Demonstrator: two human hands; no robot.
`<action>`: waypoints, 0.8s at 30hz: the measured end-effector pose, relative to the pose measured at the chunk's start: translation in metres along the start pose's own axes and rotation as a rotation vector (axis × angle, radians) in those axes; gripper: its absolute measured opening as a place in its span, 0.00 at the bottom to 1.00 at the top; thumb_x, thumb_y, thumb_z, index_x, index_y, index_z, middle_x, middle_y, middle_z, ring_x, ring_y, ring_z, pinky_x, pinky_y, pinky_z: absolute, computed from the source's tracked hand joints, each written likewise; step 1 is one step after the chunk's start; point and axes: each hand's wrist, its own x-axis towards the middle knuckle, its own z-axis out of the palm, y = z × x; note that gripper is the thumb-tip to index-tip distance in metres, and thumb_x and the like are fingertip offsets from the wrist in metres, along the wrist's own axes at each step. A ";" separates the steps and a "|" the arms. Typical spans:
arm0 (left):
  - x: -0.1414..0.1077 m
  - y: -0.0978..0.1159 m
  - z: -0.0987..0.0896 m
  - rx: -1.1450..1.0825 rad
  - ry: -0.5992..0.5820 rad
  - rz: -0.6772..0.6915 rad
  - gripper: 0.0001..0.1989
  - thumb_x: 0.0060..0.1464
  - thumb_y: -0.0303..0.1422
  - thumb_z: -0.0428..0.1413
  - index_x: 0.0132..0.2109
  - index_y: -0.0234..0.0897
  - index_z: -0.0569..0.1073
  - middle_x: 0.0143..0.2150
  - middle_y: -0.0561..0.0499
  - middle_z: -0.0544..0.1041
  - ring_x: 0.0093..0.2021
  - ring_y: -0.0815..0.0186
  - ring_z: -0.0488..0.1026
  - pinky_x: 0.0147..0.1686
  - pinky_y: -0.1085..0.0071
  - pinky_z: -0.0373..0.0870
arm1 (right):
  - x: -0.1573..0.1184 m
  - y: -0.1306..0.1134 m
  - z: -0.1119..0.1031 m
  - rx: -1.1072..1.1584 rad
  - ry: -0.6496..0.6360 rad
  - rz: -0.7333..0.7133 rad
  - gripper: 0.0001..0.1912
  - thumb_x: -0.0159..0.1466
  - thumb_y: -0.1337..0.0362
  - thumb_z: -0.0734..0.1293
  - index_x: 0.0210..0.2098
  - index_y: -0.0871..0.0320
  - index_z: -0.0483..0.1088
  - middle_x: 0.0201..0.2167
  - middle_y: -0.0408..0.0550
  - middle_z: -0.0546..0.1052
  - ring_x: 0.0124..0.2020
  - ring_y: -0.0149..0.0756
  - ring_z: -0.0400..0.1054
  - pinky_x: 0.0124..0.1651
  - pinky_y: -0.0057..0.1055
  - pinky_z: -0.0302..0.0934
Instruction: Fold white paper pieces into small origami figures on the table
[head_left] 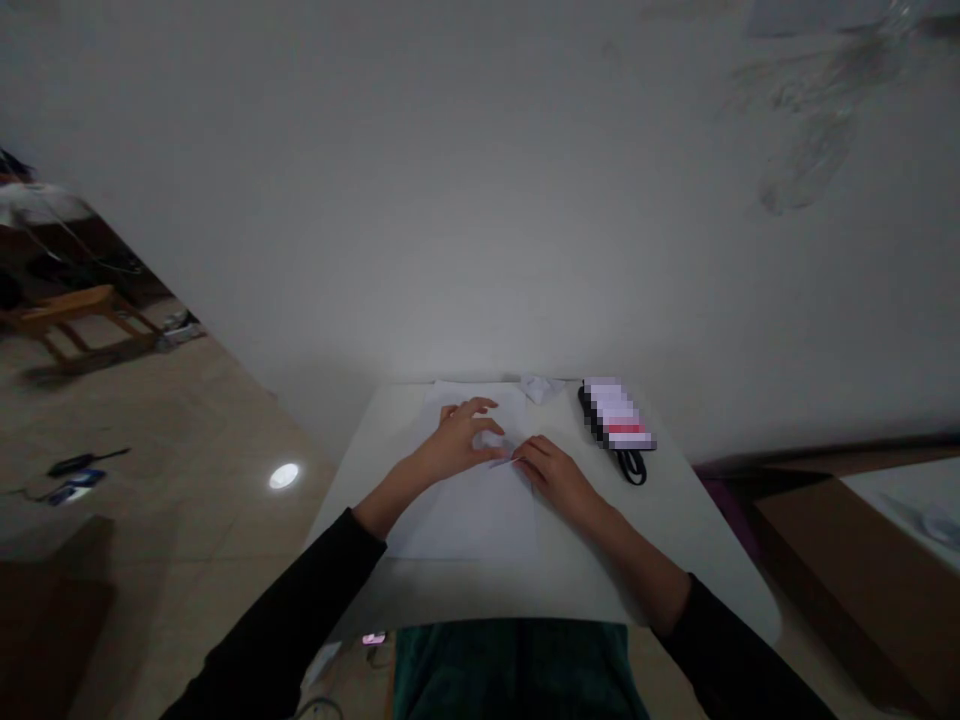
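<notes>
A small piece of folded white paper point(504, 461) is held just above a large white sheet point(469, 520) on the table. My right hand point(553, 472) pinches the right side of the folded paper between thumb and fingers. On its other side is my left hand point(459, 438), with fingers curved and spread apart. The left thumb lies close against the paper's edge; whether it touches cannot be made out. Near the back edge of the table stands another folded white paper piece point(540, 388).
On the white table point(675, 550), a pixelated phone-like object point(616, 412) with a black strap point(632, 467) lies at the right. The wall point(480, 250) rises behind the table. A brown cardboard box point(855, 560) is at right; a wooden stool point(82, 310) stands far left.
</notes>
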 end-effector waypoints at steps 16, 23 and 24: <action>-0.025 -0.002 0.017 -0.402 0.146 0.038 0.08 0.49 0.33 0.64 0.35 0.37 0.74 0.57 0.43 0.72 0.56 0.60 0.70 0.56 0.61 0.65 | -0.003 0.002 -0.014 -0.254 0.121 -0.242 0.13 0.69 0.70 0.57 0.45 0.56 0.72 0.43 0.54 0.74 0.44 0.40 0.68 0.43 0.35 0.65; -0.024 0.001 0.027 -0.425 0.232 -0.041 0.14 0.50 0.26 0.60 0.46 0.38 0.74 0.49 0.47 0.75 0.49 0.63 0.73 0.47 0.66 0.73 | -0.001 -0.007 -0.015 -0.194 0.113 -0.160 0.12 0.68 0.69 0.58 0.42 0.56 0.73 0.43 0.56 0.74 0.45 0.41 0.68 0.44 0.39 0.67; -0.024 0.003 0.030 -0.450 0.233 -0.065 0.15 0.50 0.26 0.59 0.47 0.38 0.74 0.49 0.48 0.75 0.48 0.63 0.74 0.42 0.69 0.75 | -0.001 -0.008 -0.014 -0.164 0.135 -0.138 0.10 0.68 0.67 0.60 0.42 0.56 0.72 0.44 0.56 0.74 0.45 0.42 0.68 0.44 0.39 0.67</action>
